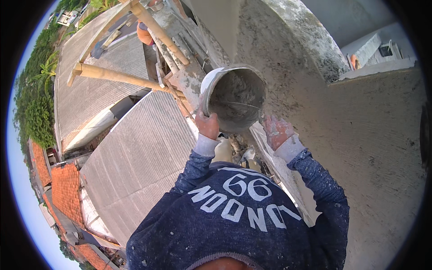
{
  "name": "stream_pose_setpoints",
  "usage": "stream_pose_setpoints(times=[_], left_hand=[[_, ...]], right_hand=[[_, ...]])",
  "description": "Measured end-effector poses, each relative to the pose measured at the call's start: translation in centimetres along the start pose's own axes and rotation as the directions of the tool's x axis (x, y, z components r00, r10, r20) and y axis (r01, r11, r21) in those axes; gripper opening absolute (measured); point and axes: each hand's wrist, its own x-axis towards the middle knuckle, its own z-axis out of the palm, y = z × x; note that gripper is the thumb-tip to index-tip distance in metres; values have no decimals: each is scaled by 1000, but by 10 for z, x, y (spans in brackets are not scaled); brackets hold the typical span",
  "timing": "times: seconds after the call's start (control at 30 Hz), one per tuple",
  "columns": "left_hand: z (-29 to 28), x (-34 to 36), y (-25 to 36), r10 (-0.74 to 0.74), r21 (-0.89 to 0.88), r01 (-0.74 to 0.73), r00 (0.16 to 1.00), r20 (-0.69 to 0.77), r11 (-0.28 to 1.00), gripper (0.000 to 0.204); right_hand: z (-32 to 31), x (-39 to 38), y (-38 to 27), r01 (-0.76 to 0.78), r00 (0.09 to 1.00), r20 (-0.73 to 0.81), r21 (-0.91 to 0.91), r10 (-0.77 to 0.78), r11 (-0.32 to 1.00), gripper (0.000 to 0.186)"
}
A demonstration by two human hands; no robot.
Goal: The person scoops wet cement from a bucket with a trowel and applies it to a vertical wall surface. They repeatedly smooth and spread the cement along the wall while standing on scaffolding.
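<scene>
Bucket (pixel 209 82) is held out in front, beside the grey wall (pixel 378 157), mouth turned toward the wearer. Its L rim is gripped by the L hand (pixel 207 125), fingers closed; the R hand (pixel 277 130) is set by the lower-R rim, but whether it's gripped there can't be told. Both sides are prob. covered so the tilt stays under control. Inside, walls are coated w/ grey mortar (pixel 234 92); amt. can't be judged.

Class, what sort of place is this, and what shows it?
Probably a building site, above ground level: a bucket coated inside with grey, mortar-like material, a rough grey wall, and pale, scaffold-like poles above a corrugated roof.
</scene>
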Motion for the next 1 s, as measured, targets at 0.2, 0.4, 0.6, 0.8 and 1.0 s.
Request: stream_pose_setpoints(times=[0.2, 0.4, 0.6, 0.8, 1.0], left_hand=[[0, -11, 24, -14, 55, 8, 994, 105, 998, 67], [-6, -13, 29, -38, -17, 41, 992, 123, 999, 60], [-8, -7, 21, -122, -73, 125, 992, 38, 989, 53], [-13, -7, 16, -297, -79, 294, 955, -19, 952, 53], [-17, -16, 4, -443, -294, 407, 894, -67, 865, 53]], right_hand=[[-18, -3, 30, -77, 968, 198, -344, 153, 936, 60], [12, 25, -30, -261, 888, 443, 267, 122, 928, 59], [49, 29, -32, -118, 985, 170, 604, 17, 788, 64], [36, 32, -17, -286, 946, 261, 382, 194, 879, 66], [17, 44, -29, -331, 913, 281, 81, 297, 940, 64]])
